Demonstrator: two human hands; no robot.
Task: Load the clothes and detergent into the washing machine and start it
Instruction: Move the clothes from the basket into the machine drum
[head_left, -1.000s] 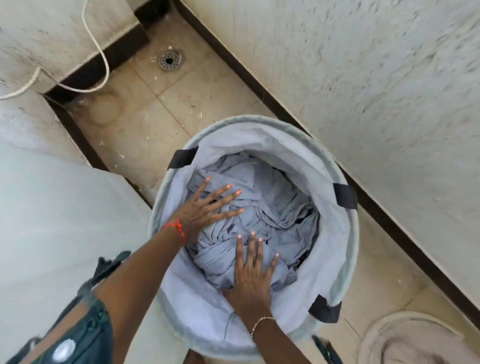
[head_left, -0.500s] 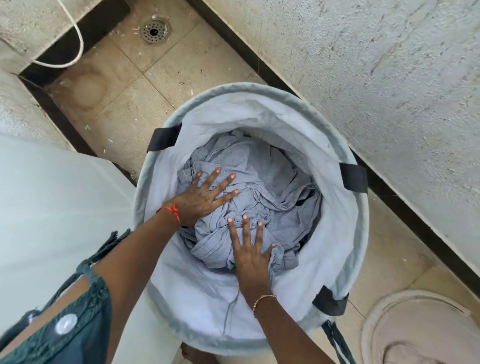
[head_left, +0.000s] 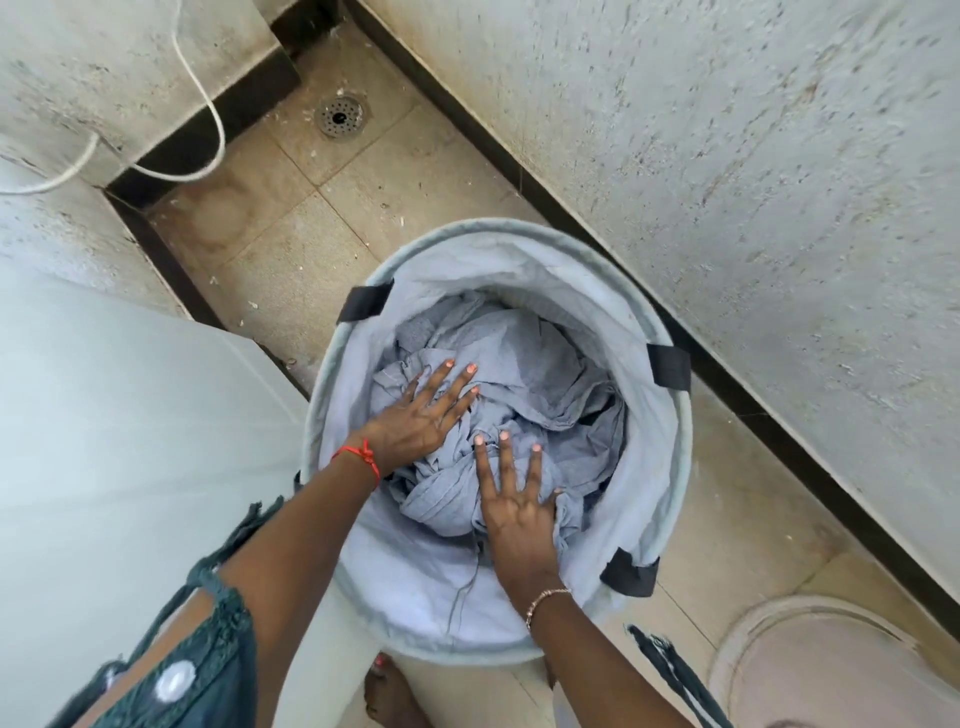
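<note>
The clothes (head_left: 550, 374) lie bunched in the bottom of a round laundry basket (head_left: 498, 228), directly under both hands. The left hand (head_left: 421, 415) lies flat on the left part of the heap, its fingers straight and spread toward the far wall of the basket. The right hand (head_left: 519, 514) presses palm-down on the near part, fingers straight and fanned, its thumb at the edge of a fold. Neither hand curls round the cloth. The clothes are soft grey-blue fabric, crumpled into ridges and twisted folds. The basket is pale grey cloth with a slack, wrinkled lining and a padded rim, and three black strap tabs (head_left: 670, 366) show round its edge. A red thread (head_left: 363, 460) is tied on the left wrist and a thin bracelet (head_left: 545, 603) circles the right one. A dark green fringed garment (head_left: 218, 639) covers the left shoulder. The basket stands on a floor (head_left: 291, 249) of beige tiles scattered with pale specks, close to a rough, speckled wall (head_left: 727, 182) with a black skirting. A round metal drain (head_left: 340, 117) sits in the far corner, and a white cable (head_left: 208, 98) loops down the wall there. A smooth white panel (head_left: 130, 415) fills the left side, just beside the basket – what it belongs to cannot be told. A bare foot (head_left: 389, 696) shows below the basket, and a round pinkish object (head_left: 841, 675) lies at the lower right.
</note>
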